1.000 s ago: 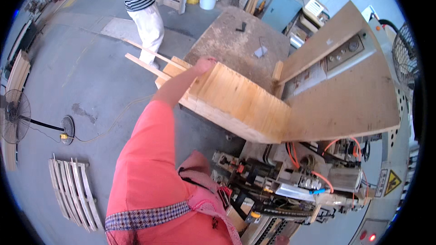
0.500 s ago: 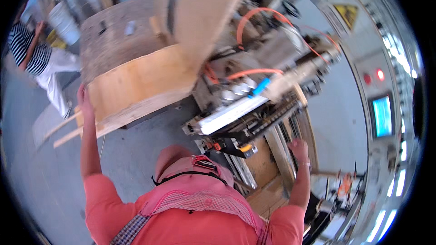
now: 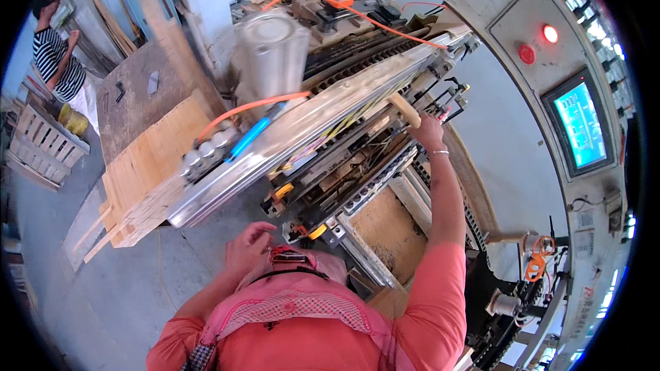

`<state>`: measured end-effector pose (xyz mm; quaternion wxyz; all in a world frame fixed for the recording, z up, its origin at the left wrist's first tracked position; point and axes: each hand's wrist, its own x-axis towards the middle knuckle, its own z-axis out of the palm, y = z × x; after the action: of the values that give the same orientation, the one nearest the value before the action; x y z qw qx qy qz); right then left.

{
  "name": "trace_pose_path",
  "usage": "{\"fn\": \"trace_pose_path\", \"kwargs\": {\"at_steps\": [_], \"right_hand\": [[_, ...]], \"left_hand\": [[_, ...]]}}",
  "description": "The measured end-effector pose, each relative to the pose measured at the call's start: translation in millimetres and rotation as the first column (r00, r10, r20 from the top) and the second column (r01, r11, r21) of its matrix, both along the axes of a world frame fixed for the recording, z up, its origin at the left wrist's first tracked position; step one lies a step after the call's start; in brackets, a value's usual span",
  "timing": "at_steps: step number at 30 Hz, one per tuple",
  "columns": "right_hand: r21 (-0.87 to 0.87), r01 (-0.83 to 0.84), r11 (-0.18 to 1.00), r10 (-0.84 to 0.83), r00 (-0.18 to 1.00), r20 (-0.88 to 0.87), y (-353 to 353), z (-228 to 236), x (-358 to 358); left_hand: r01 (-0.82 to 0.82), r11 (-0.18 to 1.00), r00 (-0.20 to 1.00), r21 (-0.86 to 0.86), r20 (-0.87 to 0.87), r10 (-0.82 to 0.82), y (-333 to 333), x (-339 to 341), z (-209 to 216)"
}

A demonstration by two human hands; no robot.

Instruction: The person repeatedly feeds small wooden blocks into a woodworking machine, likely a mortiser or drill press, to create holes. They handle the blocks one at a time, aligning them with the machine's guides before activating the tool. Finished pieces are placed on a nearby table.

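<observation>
at two o'clock the right hand (image 3: 430, 132) meets a wooden stick (image 3: 403, 109), grip unclear; the left hand (image 3: 249, 247), near seven, is loose, seemingly empty. sudden motion of the machine (image 3: 344, 108) could pinch the right.

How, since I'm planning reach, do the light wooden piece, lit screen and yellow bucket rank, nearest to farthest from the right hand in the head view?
1. Wooden piece, at the right hand.
2. Lit screen, to its right.
3. Yellow bucket, far left.
</observation>
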<state>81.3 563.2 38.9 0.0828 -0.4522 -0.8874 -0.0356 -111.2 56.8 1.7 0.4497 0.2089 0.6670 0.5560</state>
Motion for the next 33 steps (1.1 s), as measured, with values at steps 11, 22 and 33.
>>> {"fn": "trace_pose_path", "kwargs": {"at_steps": [11,22,33], "right_hand": [[-0.070,0.010,0.998,-0.004,0.997,0.080,52,-3,12],[-0.869,-0.466,0.167,-0.460,0.742,-0.487,-213,15,63],[-0.746,-0.364,0.558,-0.403,0.667,-0.627,-309,19,70]], "left_hand": [[0.285,0.941,0.921,0.180,0.220,-0.321,129,61,4],[0.293,0.782,0.689,0.550,0.446,-0.572,221,113,-2],[0.417,0.657,0.472,0.628,0.468,-0.747,169,105,5]]}}
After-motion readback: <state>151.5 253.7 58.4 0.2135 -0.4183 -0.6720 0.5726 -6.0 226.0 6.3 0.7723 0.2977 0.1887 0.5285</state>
